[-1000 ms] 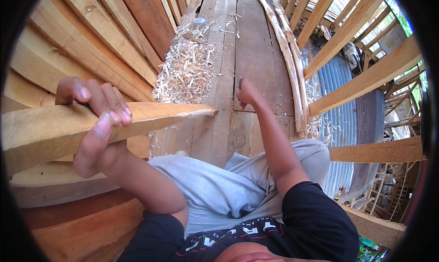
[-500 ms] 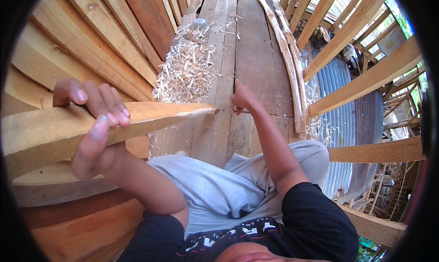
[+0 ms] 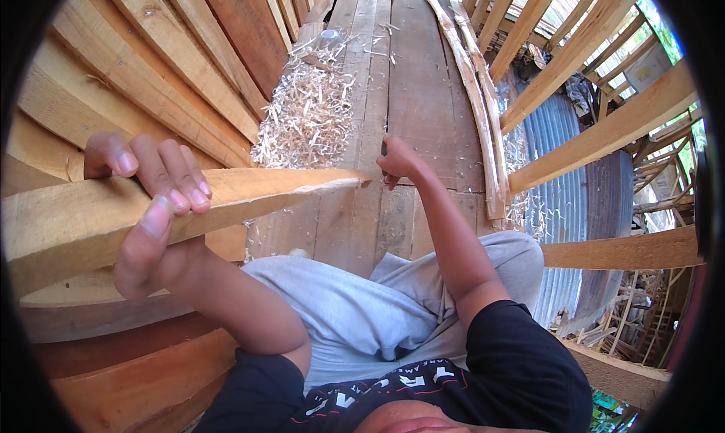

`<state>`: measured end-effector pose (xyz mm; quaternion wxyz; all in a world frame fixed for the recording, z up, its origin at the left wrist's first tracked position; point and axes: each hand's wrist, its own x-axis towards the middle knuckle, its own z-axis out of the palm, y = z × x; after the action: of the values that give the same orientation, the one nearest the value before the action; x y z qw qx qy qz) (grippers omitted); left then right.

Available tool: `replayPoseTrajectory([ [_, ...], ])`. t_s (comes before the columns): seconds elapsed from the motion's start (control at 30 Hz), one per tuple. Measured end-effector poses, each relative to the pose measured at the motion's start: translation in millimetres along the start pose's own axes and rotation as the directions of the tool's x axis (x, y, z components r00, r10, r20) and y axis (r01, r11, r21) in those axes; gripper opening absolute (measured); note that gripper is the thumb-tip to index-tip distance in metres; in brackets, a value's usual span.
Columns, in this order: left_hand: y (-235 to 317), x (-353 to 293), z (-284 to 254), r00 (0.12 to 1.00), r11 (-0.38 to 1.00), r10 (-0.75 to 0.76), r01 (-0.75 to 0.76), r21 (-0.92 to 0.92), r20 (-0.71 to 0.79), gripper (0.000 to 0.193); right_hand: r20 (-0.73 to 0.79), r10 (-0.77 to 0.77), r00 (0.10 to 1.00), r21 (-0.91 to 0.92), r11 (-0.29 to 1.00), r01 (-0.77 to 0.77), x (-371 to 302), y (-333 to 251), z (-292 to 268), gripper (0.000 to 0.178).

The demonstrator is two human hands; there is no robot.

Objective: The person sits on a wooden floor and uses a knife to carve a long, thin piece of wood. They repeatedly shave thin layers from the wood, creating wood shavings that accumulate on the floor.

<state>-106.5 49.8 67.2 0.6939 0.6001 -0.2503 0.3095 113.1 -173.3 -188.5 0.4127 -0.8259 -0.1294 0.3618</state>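
A pale wooden beam (image 3: 249,195) runs from the left edge toward the middle, its far end cut to a slant. My left hand (image 3: 155,191) is closed around it, thumb on the near side and fingers over the top. Just past the beam's tip is my right hand (image 3: 399,161), fingers curled closed. A thin dark edge shows at its left side, but what it holds is too small and hidden to make out.
Curled wood shavings (image 3: 310,116) lie heaped on the plank floor (image 3: 423,93), with a small clear container (image 3: 329,36) behind them. Upright boards (image 3: 143,55) line the left. On the right are long wood strips (image 3: 472,93), slanting posts (image 3: 604,138) and corrugated metal sheet (image 3: 555,146).
My right hand has shifted slightly left, toward the beam's tip. My left hand has moved a little left along the beam, and the beam's tip sits slightly farther right.
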Motion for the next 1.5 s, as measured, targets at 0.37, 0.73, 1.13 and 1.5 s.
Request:
replayPoseTrajectory([
  [0.37,0,-1,7,0.998,1.000,-0.017,0.018,0.008,-0.059,0.037,-0.037,0.022,0.999,0.185,0.983,-0.015,5,6,-7,0.044],
  [0.73,-4,-1,19,0.995,1.000,0.008,-0.011,-0.030,-0.100,0.034,-0.085,-0.030,0.996,0.295,0.954,0.054,-23,9,-35,0.027],
  [1.13,-26,3,79,0.954,0.996,0.067,-0.079,-0.029,-0.292,0.024,-0.331,-0.083,0.940,0.339,0.919,0.201,-98,-35,-70,0.030],
  [1.5,-62,9,93,0.888,0.998,0.068,-0.063,0.025,-0.455,0.023,-0.259,-0.021,0.966,0.297,0.950,0.100,-104,28,-12,0.022],
])
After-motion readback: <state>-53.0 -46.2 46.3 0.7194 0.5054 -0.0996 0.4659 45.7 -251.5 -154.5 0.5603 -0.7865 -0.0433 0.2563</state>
